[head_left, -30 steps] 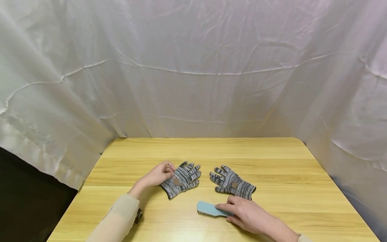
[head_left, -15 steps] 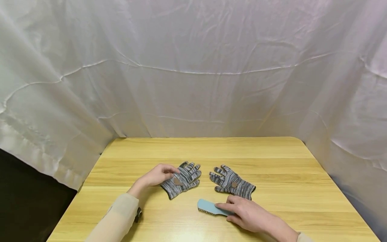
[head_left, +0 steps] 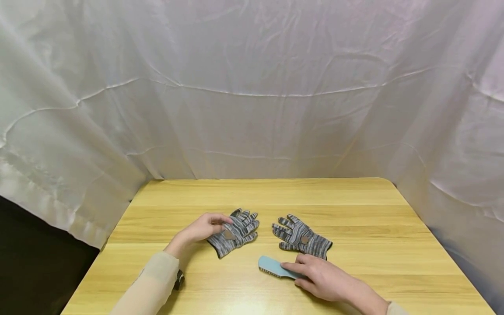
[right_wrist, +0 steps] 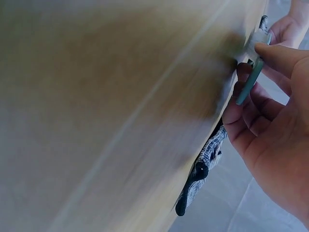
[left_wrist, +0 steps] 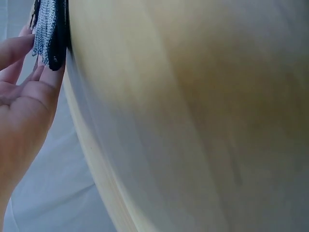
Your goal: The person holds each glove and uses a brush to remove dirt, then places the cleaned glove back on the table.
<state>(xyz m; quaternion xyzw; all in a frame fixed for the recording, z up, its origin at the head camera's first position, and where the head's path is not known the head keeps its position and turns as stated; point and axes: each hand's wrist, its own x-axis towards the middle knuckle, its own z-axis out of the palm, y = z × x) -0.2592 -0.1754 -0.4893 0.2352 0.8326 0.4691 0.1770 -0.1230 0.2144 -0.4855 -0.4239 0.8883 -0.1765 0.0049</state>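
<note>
right grip (head_left: 324, 278) holds blue brush (head_left: 270, 265) — bristled end beyond it

Bright, even light is spread across the head view, and a pale glare is thrown up off the near table (head_left: 252, 297)! Soft shadows are cast beneath the left sleeve (head_left: 147, 284) and the right hand (head_left: 323, 278). High on the right, the cloth backdrop (head_left: 252, 122) is tinged pink, while the lower left is sunk in black. Over to the wrist views, where dimmer, cooler light is met: the table's grain is smeared into blur in both, its edge is bowed at the left wrist, and a dark patch is blurred beside the right hand.
</note>
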